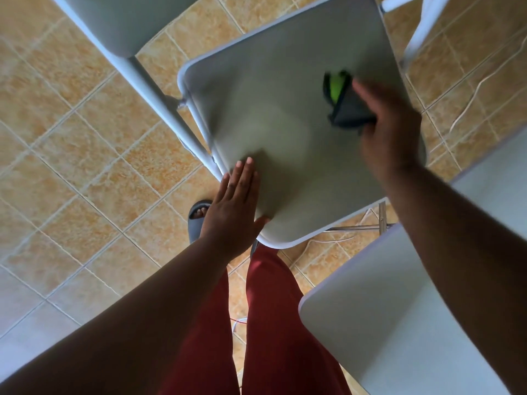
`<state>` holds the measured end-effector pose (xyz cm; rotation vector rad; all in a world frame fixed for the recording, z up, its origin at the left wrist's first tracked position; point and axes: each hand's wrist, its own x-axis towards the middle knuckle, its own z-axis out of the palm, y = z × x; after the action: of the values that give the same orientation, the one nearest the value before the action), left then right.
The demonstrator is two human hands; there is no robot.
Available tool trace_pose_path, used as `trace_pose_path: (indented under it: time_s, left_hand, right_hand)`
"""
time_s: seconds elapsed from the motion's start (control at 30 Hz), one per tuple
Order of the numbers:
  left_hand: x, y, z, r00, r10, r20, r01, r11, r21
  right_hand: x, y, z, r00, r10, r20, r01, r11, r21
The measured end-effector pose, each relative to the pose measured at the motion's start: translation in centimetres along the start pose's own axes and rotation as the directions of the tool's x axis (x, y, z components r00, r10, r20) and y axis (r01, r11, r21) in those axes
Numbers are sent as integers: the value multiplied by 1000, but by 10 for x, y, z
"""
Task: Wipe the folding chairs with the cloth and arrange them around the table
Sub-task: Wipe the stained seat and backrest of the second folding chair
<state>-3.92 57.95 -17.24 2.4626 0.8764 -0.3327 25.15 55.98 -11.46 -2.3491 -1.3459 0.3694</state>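
Head view, looking straight down; items listed L to R.

Far L: tan tiled floor [71, 143] w/ pale grout lines. Upper L: part of a second folding chair [114, 21], grey seat panel and white tube leg running diagonally down toward centre.

Centre-L: left hand [231, 212], laid flat on the near-L corner of the central chair seat [279, 132]. Fingers [245, 172] straight, pressed together and released, palm down on the seat, thumb spread along the near edge; nothing grasped. Just beside the wrist, lower L, a foot in a grey slide sandal [196, 220] on the floor. Below: both legs in dark red trousers [273, 323].

Centre: the seat is grey w/ a white rim, rounded corners, tilted diagonally in frame; white tubular frame shows along its L edge.

Centre-R: cloth [346, 106], dark grey w/ a bright green patch, lying against the far-R part of the seat. Right hand [390, 129] is on it, motion-blurred; fingers curl round the cloth's R side, grasping it.

Lower R: another grey panel w/ white rim [385, 323], partly under the right forearm; cannot tell whether it is a chair or the table surface. Thin white cords [467, 101] lie on the floor at R.
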Motion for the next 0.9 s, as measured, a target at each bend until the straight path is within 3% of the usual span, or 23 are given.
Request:
trace_pose_path:
  time_s: [0.07, 0.13, 0.2, 0.27, 0.33, 0.43, 0.67, 0.8, 0.9]
  left_hand:
    - [-3, -1, 0, 999, -35, -3, 34, 999, -26]
    - [-5, -1, 0, 999, -45, -4, 45, 998, -34]
    - [-5, -2, -1, 999, -45, 9, 45, 998, -37]
    - [-4, -2, 0, 998, -45, 32, 46, 999, -29]
    - [-2, -3, -1, 998, -43, 48, 44, 999, -15]
    - [-3, -5, -2, 998, -29, 63, 30, 999, -18]
    - [-3, -9, -9, 995, 0, 101, -2, 1000, 14]
    - [-4, -5, -11, 996, -3, 85, 0, 999, 36]
    - [-6, 0, -10, 998, 20, 62, -22, 999, 39]
  right_hand:
    - [45, 2, 12, 1000, 21, -7, -22, 998, -55]
    - [68, 4, 36, 990, 2, 142, 19, 989, -147]
    - [60, 3, 61, 959, 3, 285, 80, 957, -279]
    - [32, -3, 77, 955, -50, 291, 155, 924, -349]
    - [-6, -9, 81, 949, -154, 277, 238, 923, -302]
    - [-70, -12, 77, 898, -244, 367, 341, 912, -228]
    - [-167, -17, 31, 745, -334, 577, 388, 921, 32]
    - [-116, -4, -13, 896, -187, 403, 197, 980, 17]
    - [-59, 26, -34, 974, -82, 211, 111, 985, -134]
